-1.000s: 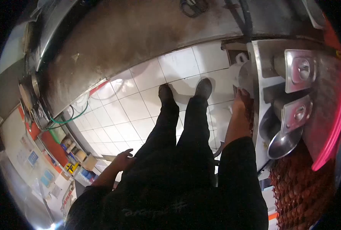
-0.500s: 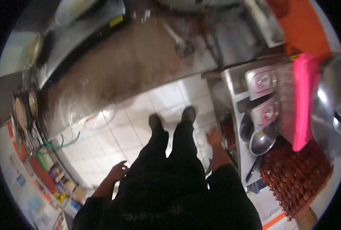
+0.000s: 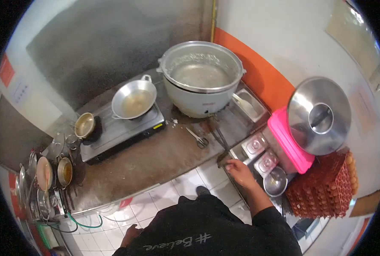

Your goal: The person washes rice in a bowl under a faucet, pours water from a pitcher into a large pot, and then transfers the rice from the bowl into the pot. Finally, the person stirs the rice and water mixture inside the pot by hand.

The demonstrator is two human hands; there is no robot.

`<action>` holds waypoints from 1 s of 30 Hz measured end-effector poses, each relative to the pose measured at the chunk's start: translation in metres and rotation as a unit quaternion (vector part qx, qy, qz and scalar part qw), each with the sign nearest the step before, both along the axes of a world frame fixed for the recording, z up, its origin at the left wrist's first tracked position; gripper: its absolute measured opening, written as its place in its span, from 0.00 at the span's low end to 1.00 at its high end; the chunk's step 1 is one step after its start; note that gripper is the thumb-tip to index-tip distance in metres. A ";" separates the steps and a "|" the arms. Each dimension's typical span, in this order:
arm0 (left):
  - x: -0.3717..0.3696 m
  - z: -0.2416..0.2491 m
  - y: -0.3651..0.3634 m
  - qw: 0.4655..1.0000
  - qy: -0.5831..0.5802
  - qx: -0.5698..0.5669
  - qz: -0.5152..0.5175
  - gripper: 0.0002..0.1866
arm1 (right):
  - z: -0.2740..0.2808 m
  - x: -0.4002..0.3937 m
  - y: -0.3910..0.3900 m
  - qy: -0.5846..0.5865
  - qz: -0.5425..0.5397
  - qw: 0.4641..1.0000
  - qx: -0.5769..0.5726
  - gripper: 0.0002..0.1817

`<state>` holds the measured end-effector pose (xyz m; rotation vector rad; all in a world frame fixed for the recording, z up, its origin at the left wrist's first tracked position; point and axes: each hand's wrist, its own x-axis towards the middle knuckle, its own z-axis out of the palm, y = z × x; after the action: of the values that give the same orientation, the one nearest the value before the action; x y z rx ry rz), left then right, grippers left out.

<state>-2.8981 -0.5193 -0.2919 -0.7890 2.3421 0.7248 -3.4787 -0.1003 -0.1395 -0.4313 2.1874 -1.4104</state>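
Right hand [image 3: 240, 173] was seen half-curled, its hold unclear, with lidded containers [image 3: 266, 162] set at its two o'clock; left hand's [image 3: 132, 233] grip was obscured.

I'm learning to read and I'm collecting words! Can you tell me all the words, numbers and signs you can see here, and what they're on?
"#Believe": on the black top.
Small reddish mark on the big cooker: too small to read.
Yellow label on the stove: too small to read.
Faint marks and a red patch on the left wall: too blurred to read.
I can't make out any numbers.
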 end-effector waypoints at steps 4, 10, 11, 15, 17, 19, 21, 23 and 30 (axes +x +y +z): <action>-0.016 -0.015 0.009 0.954 0.094 0.120 0.258 0.27 | 0.039 -0.019 -0.120 0.033 0.257 0.966 -0.009 0.27; -0.186 0.312 0.075 0.828 0.423 0.208 0.302 0.35 | 0.042 -0.005 -0.259 0.205 0.589 0.759 0.185 0.36; -0.204 0.388 0.084 0.843 0.474 0.185 0.174 0.34 | 0.034 0.005 -0.283 0.244 0.630 0.709 0.202 0.36; -0.202 0.484 0.144 0.722 0.657 0.177 -0.124 0.20 | 0.033 0.096 -0.340 0.213 0.741 0.606 0.196 0.38; -0.185 0.484 0.183 0.664 0.745 0.034 -0.045 0.13 | 0.018 0.154 -0.358 0.226 0.798 0.532 0.173 0.38; -0.144 0.478 0.205 0.579 0.793 -0.189 -0.012 0.13 | 0.003 0.212 -0.365 0.204 0.836 0.493 0.128 0.36; -0.088 0.479 0.225 0.510 0.782 -0.352 0.061 0.16 | -0.019 0.277 -0.382 0.224 0.880 0.400 0.129 0.37; -0.021 0.490 0.247 0.496 0.749 -0.418 0.134 0.17 | -0.069 0.327 -0.394 0.240 0.911 0.323 0.086 0.38; 0.120 0.501 0.295 0.297 0.797 -0.508 0.135 0.20 | -0.068 0.513 -0.380 0.250 0.871 0.318 0.278 0.38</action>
<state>-2.7782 -0.2242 0.2087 -1.0972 4.8121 -0.7574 -2.9658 -0.4804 -0.2072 -2.0756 0.8300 0.8069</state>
